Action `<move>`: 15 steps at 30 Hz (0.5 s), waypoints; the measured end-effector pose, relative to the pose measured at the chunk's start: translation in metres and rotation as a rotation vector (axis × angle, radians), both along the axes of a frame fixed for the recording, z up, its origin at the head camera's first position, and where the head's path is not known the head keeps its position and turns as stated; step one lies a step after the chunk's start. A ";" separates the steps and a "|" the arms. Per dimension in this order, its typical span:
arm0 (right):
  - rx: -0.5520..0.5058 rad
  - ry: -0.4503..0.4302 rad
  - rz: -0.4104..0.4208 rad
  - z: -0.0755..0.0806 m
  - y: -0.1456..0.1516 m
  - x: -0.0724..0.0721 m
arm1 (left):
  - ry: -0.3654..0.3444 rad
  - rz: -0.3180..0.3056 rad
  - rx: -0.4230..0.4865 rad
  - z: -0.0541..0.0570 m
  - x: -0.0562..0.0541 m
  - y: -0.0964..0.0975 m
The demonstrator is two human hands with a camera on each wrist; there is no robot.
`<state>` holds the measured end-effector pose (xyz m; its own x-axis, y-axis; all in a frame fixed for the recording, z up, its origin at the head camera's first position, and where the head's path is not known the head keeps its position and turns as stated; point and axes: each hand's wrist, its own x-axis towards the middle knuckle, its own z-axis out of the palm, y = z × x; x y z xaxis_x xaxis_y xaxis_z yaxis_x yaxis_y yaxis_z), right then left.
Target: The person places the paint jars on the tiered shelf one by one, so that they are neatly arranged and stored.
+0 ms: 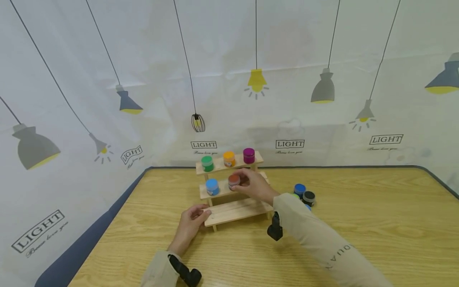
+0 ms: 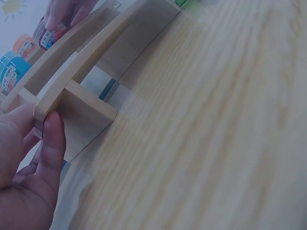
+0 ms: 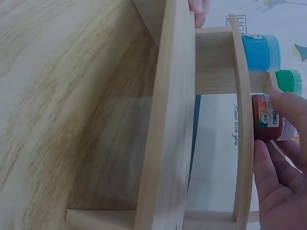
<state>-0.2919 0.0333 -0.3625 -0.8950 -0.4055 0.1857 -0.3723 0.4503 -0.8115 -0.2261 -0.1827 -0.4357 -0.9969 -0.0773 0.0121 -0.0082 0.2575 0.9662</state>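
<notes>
In the head view, the right hand (image 1: 254, 185) has its fingers pinched around a red jar (image 1: 234, 180) at the middle step of a three-step wooden rack (image 1: 238, 212), beside the light blue jar (image 1: 212, 187); the left hand (image 1: 191, 222) grips the left end of the lowest step. Careful placing would probably mean lowering the jar upright, clear of its neighbour, and loosening the fingers only once the base sits flat. The top step bears a green jar (image 1: 207, 163), an orange jar (image 1: 229, 159) and a purple jar (image 1: 249, 156); on the bench (image 1: 365, 239), a dark blue jar (image 1: 299, 189) and a black jar (image 1: 308, 198) stand near others partly hidden by the right sleeve (image 1: 315, 231). In the left wrist view, thumb and fingers clasp the step's end from above and below, a hold worth keeping so the rack does not slide. In the right wrist view, the red jar is labelled and coloured through its side, perhaps paint; its base is at the step's surface, though full contact cannot be told.
</notes>
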 end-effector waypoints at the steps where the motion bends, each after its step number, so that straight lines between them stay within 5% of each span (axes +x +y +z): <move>1: -0.003 -0.001 0.000 0.000 0.000 0.001 | 0.001 0.001 0.001 0.000 0.000 0.000; 15: -0.036 -0.018 0.094 0.006 0.020 0.009 | 0.011 -0.011 -0.002 0.000 -0.001 -0.001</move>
